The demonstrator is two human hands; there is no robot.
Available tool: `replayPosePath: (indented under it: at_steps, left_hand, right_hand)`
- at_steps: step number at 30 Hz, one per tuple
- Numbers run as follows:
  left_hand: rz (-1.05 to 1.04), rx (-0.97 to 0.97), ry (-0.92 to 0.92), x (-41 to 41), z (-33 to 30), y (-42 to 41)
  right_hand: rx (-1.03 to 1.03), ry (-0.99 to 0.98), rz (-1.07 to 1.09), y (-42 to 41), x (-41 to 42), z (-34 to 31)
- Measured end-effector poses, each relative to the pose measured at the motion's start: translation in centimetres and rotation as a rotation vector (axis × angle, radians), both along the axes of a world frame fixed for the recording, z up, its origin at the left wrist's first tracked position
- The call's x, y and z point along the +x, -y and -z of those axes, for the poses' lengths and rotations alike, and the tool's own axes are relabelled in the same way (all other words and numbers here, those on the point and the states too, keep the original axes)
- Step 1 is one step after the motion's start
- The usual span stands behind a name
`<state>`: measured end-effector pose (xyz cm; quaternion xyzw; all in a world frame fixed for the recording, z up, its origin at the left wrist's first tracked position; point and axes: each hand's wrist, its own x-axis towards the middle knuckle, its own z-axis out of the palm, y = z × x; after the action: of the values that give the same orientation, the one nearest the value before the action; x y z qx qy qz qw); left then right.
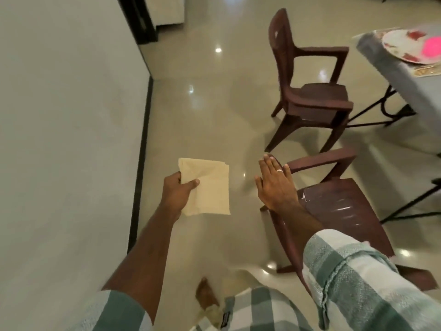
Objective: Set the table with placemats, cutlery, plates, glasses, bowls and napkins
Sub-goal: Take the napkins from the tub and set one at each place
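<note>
The glossy cream tiled floor (214, 96) fills most of the view, bordered on the left by a plain pale wall (66, 115) with a black skirting strip (143, 149) along its base. Two dark brown moulded plastic armchairs stand on the floor: the far chair (310, 96) sits near a grey-covered table (381, 63) at the upper right, and the near chair (338, 206) stands closer to the person. On the table edge rests a white round plate with red patterning (401, 44), carrying a bright pink object (432, 46) whose shape is blurred.

The left hand (177, 192) extends forward over the floor, thumb on top and fingers curled beneath, pinching a stack of folded beige paper napkins (207, 187) by its left edge. The napkins hang in the air above the floor, well apart from the table.

The right hand (276, 185) is flat, fingers straight and together, holding nothing, positioned over the backrest top of the near chair; contact cannot be confirmed. A silver ring (279, 171) sits on one finger.
</note>
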<state>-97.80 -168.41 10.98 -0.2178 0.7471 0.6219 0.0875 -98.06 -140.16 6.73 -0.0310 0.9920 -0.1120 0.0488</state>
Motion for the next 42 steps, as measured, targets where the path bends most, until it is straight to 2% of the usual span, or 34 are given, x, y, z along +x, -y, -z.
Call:
replayPosePath:
  at_steps: [7,17,24,30,38,42]
  left_hand:
    - [0.169,0.023,-0.017,-14.5,-2.0,2.5]
    - [0.350,-0.018,-0.028,-39.0,-3.4,-0.6]
    - [0.476,-0.010,-0.058,-57.0,-5.6,-5.1]
    - [0.605,0.058,-0.071,-71.9,-4.6,-11.2]
    - [0.914,0.068,-0.029,-89.9,-4.5,-18.5]
    - [0.985,0.063,-0.024,-97.3,-5.0,-22.8]
  right_hand:
    - [0.017,0.009,0.180,4.3,-8.4,-1.7]
    - [-0.024,0.021,0.328,3.1,-29.6,-1.0]
    - [-0.009,-0.017,0.432,-0.9,-44.7,-4.0]
    - [0.000,-0.028,0.573,-4.5,-55.9,-3.4]
    - [-0.010,-0.063,0.890,-6.8,-68.9,-3.1]
    - [0.002,-0.049,1.002,-8.3,-74.6,-3.4]
